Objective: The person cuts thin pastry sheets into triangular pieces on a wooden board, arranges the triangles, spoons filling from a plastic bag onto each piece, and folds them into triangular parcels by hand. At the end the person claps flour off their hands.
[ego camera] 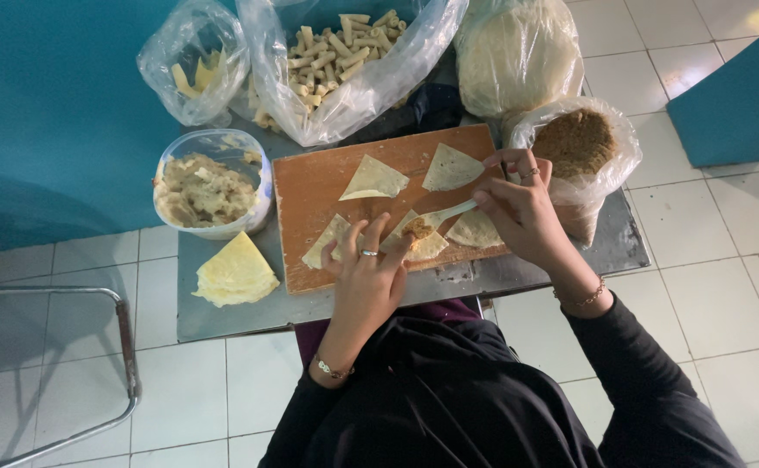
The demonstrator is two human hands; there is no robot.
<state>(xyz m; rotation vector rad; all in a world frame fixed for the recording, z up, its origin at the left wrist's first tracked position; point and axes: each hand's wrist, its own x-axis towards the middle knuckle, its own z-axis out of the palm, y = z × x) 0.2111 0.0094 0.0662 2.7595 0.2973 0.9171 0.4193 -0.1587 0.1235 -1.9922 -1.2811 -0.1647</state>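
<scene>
A wooden board (310, 186) on a low metal table holds several triangular pastry wrappers (374, 178). My right hand (522, 212) grips a pale spoon (444, 212) whose tip rests in brown filling on the front middle wrapper (423, 244). My left hand (366, 273) lies on the board with fingers spread, steadying that wrapper and touching the one at front left (327, 243). An open bag of brown filling (579, 143) sits just behind my right hand.
A plastic tub of pale mixture (206, 186) stands left of the board, with a stack of folded wrappers (236, 273) in front of it. Bags of rolled pastries (336, 52), yellow pieces (196, 74) and round sheets (518, 56) line the back. A metal stool frame (124, 347) is at left.
</scene>
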